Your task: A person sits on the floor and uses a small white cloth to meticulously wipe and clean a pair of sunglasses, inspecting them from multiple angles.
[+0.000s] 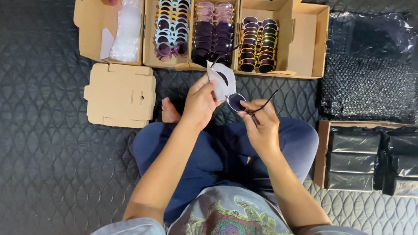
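Note:
My left hand [199,102] pinches a small white cloth [221,81] against one lens of a pair of dark round sunglasses [237,102]. My right hand [262,121] grips the same sunglasses by the frame, with a thin black temple arm [268,100] sticking up to the right. Both hands are held above my crossed legs in blue trousers [220,152]. Just beyond the hands stand open cardboard boxes filled with rows of sunglasses: blue and yellow ones [172,26], purple ones [214,31] and gold-rimmed ones [257,44].
A box with clear plastic bags [127,29] stands at the far left. A flat closed cardboard box [120,94] lies left of my foot [169,112]. Black bubble wrap [369,83] and a box of black pouches [380,158] sit to the right on the dark quilted mat [38,140].

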